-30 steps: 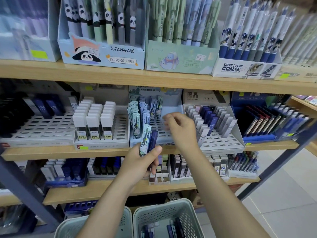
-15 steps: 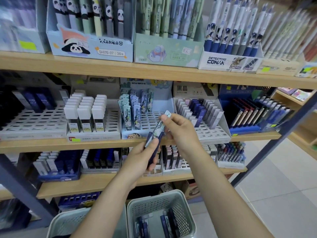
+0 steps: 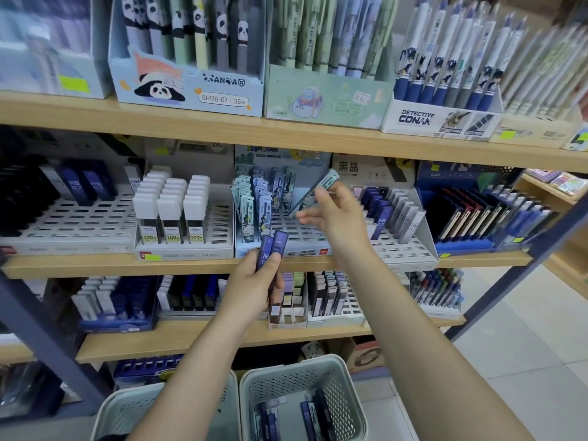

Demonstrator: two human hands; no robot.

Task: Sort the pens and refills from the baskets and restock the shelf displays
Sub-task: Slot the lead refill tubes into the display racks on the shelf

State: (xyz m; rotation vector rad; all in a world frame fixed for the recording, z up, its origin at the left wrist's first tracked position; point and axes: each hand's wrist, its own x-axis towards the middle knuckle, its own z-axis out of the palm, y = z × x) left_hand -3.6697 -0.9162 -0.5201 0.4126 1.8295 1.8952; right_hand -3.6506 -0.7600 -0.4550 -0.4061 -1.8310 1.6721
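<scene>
Left hand (image 3: pixel 254 288) at six o'clock, fingers curled round two dark blue lead cases (image 3: pixel 270 253), upright, below the display tray (image 3: pixel 286 249). Right hand (image 3: pixel 334 218) at centre, thumb and forefinger pinching a pale printed case (image 3: pixel 321 189), tilted toward one o'clock above the tray's slots. Probably light, stiff, smooth plastic; best held across the flat sides, near mid-length. Baskets (image 3: pixel 337 374) at six o'clock, more cases inside.

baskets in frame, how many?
2: left basket at the bottom edge, mostly behind the left forearm; right basket beside it, holding dark blue refill cases. None visibly hidden.
</scene>
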